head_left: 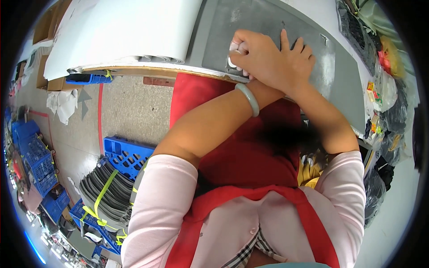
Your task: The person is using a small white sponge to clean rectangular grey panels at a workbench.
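Note:
My forearms cross over a dark grey sheet (263,18) on the worktable. Reaching to the right, my left hand (302,58) lies on the grey sheet with its fingers spread. A pale bangle (248,99) circles my left wrist. Over that wrist passes my right arm, and my right hand (261,52) is closed at the left, close to the table's near edge. Something whitish shows at its fingers; whether it is a held thing or finger covers, I cannot make out.
Large white sheets (129,31) cover the table's left part. On the lower left, grey pieces (107,192) tied with yellow-green straps stand beside a blue plastic crate (127,154). Blue baskets (38,156) line the far left. Plastic bags (393,107) crowd the right side.

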Demonstrator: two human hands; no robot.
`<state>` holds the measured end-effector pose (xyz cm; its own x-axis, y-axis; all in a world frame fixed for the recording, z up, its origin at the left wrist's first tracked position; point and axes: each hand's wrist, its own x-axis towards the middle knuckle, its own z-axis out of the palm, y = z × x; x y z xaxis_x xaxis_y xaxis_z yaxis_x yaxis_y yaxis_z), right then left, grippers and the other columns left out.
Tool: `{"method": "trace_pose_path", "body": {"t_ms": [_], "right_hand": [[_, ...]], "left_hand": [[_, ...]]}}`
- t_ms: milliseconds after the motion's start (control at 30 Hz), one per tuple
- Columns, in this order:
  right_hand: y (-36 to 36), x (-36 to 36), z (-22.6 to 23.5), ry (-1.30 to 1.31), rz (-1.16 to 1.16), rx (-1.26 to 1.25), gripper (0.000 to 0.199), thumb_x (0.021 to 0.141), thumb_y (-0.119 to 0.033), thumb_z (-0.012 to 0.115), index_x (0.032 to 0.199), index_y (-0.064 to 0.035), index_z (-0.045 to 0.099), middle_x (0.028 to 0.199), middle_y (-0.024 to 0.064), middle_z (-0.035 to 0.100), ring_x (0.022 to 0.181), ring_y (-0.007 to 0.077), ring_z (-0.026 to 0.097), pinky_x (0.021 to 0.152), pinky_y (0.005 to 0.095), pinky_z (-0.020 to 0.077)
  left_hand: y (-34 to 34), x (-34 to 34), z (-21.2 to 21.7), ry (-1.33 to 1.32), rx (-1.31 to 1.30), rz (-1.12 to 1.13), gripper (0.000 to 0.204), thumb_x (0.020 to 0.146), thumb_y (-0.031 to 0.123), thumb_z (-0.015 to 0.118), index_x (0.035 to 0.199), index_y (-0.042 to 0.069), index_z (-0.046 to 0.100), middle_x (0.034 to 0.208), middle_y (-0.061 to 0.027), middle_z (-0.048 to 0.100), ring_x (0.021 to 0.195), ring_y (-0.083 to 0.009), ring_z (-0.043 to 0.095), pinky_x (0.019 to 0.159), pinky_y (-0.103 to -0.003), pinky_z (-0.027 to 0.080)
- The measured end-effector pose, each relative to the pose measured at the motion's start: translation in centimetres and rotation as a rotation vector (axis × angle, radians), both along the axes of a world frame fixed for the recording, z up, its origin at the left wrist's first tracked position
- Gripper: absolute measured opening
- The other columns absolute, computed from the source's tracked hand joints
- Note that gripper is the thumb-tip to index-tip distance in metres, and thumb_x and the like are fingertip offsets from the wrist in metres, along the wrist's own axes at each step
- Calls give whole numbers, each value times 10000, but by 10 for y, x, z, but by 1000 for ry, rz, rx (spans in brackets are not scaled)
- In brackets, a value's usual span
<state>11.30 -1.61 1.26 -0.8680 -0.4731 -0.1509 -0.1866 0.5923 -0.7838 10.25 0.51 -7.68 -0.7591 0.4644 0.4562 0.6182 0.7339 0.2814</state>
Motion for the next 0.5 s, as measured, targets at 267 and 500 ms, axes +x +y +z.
{"method": "trace_pose_path", "body": {"t_ms": [267, 500], "right_hand": [[14, 15, -11, 478, -48, 469, 212, 901, -275, 691, 904, -65, 660, 819, 70, 722, 774, 231, 693, 700, 377, 510], [8, 25, -2, 498, 107, 312, 186, 926, -276, 643, 915, -92, 670, 887, 135, 687, 834, 380, 637, 751, 435, 494]], "left_hand": [[3, 2, -17, 61, 116, 42, 284, 949, 235, 583, 1189, 124, 685, 1351, -72, 570, 1433, -316, 383, 1148, -746, 187], [3, 3, -5, 25, 35, 38, 310, 954, 235, 573, 1228, 126, 667, 1365, -80, 569, 1433, -325, 392, 1133, -756, 204]]}}
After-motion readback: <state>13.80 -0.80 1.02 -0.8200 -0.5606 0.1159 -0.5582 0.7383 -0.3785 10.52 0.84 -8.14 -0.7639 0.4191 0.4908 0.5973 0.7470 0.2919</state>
